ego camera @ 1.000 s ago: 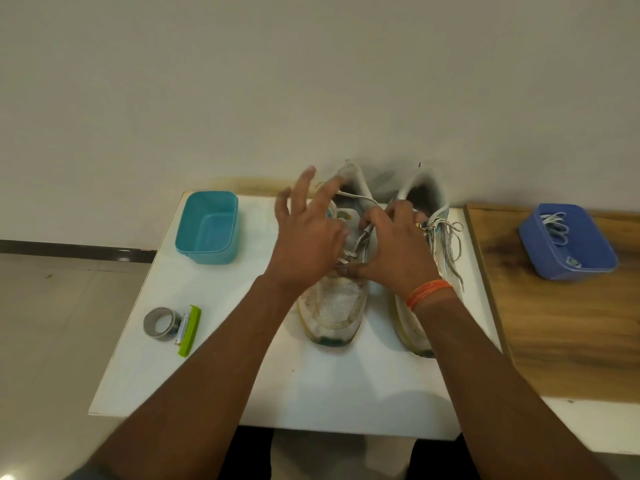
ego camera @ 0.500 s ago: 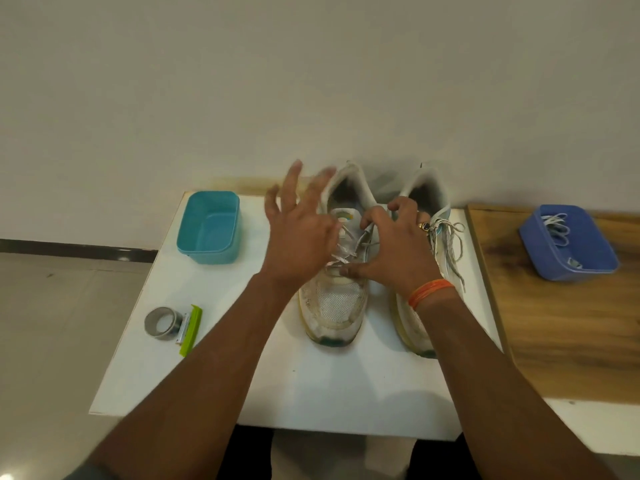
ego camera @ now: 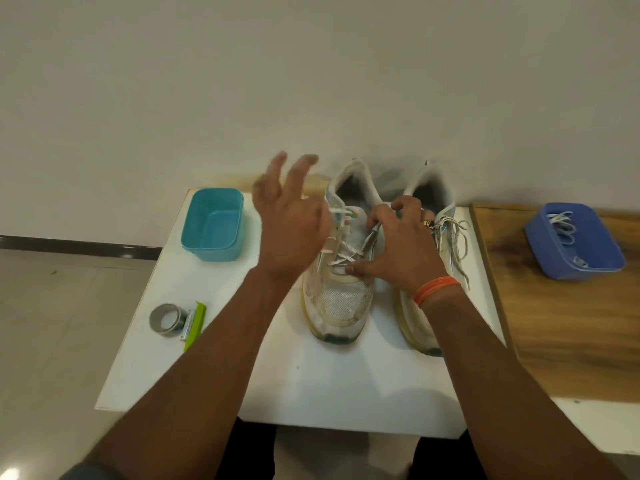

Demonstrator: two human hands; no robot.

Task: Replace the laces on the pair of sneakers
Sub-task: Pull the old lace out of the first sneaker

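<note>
Two worn white sneakers side by side at centre frame on a white table [ego camera: 311, 382], toes toward the camera. Left hand [ego camera: 294, 230] raised over the left sneaker [ego camera: 341, 299], fingers spread and blurred; pinching the lace or released, cannot tell. Right hand [ego camera: 398, 258] resting across the tongue, fingers curled, gripping the lace [ego camera: 346, 252] near the upper eyelets. Right sneaker [ego camera: 420, 323] with a loose lace [ego camera: 457, 244] trailing down its outer side. Teal tub [ego camera: 213, 225] upper left; tape roll [ego camera: 166, 318] and green clip [ego camera: 194, 325] lower left. Blue tub [ego camera: 575, 244] with white laces [ego camera: 562, 225] on a wooden top [ego camera: 571, 341] at right.
</note>
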